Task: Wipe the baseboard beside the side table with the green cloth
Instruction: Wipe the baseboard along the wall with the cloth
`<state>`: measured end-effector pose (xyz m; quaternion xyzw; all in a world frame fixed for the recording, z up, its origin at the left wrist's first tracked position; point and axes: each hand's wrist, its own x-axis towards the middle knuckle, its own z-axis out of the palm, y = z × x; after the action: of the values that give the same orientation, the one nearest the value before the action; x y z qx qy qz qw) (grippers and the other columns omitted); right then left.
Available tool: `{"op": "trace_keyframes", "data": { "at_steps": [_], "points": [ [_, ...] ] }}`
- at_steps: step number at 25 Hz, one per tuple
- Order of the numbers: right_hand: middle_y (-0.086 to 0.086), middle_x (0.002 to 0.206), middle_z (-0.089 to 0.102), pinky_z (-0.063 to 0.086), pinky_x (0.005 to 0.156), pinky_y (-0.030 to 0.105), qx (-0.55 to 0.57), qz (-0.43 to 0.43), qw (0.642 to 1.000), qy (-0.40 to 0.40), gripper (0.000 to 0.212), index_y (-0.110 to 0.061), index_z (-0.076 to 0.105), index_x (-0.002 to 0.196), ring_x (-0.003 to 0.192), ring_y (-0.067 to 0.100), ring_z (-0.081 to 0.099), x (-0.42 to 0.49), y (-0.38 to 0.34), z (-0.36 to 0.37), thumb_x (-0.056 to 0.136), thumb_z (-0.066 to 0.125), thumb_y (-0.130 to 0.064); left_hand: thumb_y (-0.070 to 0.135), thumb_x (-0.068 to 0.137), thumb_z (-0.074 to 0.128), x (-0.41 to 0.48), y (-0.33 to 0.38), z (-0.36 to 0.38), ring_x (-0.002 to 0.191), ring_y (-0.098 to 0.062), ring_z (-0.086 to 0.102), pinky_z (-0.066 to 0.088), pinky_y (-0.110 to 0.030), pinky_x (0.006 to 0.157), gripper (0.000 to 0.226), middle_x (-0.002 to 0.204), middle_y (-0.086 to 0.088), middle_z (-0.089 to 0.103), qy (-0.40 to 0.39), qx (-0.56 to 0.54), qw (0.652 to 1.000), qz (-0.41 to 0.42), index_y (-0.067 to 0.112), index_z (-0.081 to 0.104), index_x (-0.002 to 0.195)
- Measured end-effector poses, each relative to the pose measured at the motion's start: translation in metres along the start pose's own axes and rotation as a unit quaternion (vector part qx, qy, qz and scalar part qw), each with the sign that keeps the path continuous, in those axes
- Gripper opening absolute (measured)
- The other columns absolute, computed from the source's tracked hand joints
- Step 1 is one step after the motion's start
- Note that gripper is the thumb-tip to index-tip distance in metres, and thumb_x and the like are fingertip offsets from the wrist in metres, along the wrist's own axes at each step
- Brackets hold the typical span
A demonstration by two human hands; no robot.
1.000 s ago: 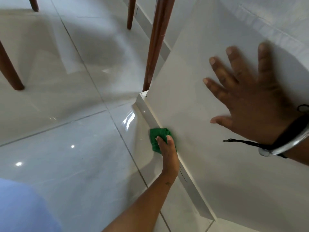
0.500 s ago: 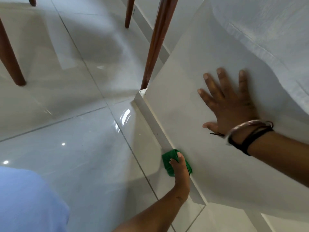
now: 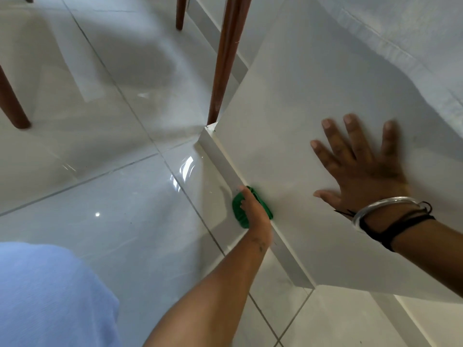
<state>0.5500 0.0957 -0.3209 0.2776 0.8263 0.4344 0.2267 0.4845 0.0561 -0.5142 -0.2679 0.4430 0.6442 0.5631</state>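
Note:
My left hand (image 3: 256,216) is closed around the bunched green cloth (image 3: 238,212) and presses it against the white baseboard (image 3: 220,159), partway along from its outer corner. The fingers hide much of the cloth. My right hand (image 3: 363,171) lies flat on the white wall (image 3: 288,96) above the baseboard, fingers spread, with a metal bangle and black cords at the wrist. A brown wooden leg of the side table (image 3: 225,58) stands just behind the baseboard's corner.
Glossy pale floor tiles (image 3: 112,196) stretch to the left. More brown legs stand at the far left (image 3: 12,106) and top centre (image 3: 180,13). A white fabric (image 3: 400,33) hangs at the upper right. Blue clothing (image 3: 50,296) fills the lower left.
The cloth slid along the baseboard away from the corner, then back partway toward it. My right hand shifted lower on the wall and stays flat.

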Motion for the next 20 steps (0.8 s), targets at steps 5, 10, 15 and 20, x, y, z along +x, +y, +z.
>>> {"op": "trace_keyframes", "data": {
  "at_steps": [5, 10, 15, 20],
  "points": [
    [0.013, 0.165, -0.01, -0.031, 0.103, 0.064, -0.021, -0.008, 1.0, 0.007, 0.102, -0.021, 0.009, 0.156, 0.149, 0.039, -0.014, -0.002, 0.003, 0.002, 0.076, 0.049, -0.07, 0.073, 0.086, 0.04, 0.027, 0.033, 0.009, 0.099, -0.024, 0.064, 0.054, -0.043, 0.094, 0.054, 0.107, -0.006, 0.067, -0.007, -0.012, 0.997, 0.07, 0.026, 0.066, 0.094],
    [0.014, 0.163, -0.018, -0.03, 0.102, 0.066, -0.036, 0.002, 0.999, 0.016, 0.1, -0.022, 0.001, 0.156, 0.148, 0.04, -0.017, -0.001, 0.001, 0.003, 0.079, 0.037, -0.075, 0.074, 0.085, 0.039, 0.041, 0.051, 0.007, 0.112, -0.025, 0.061, 0.05, -0.045, 0.102, 0.064, 0.127, -0.007, 0.064, -0.015, 0.0, 0.998, 0.06, 0.024, 0.062, 0.117],
    [0.012, 0.165, -0.011, -0.029, 0.105, 0.064, -0.014, 0.012, 0.999, 0.034, 0.1, -0.023, 0.011, 0.156, 0.15, 0.038, -0.014, 0.0, -0.002, 0.001, 0.076, 0.035, -0.077, 0.071, 0.088, 0.039, 0.026, 0.018, -0.008, 0.119, -0.027, 0.059, 0.049, -0.045, 0.104, 0.069, 0.13, -0.01, 0.062, -0.028, 0.011, 0.999, 0.035, 0.02, 0.057, 0.131],
    [0.01, 0.166, -0.004, -0.031, 0.107, 0.062, -0.012, 0.017, 0.999, 0.035, 0.098, -0.023, 0.017, 0.155, 0.151, 0.037, -0.01, -0.002, -0.002, -0.001, 0.075, 0.034, -0.078, 0.07, 0.087, 0.042, -0.003, -0.041, -0.018, 0.11, -0.03, 0.063, 0.052, -0.048, 0.1, 0.068, 0.122, -0.014, 0.065, -0.03, 0.024, 0.999, -0.032, 0.017, 0.058, 0.126]
  ]
}}
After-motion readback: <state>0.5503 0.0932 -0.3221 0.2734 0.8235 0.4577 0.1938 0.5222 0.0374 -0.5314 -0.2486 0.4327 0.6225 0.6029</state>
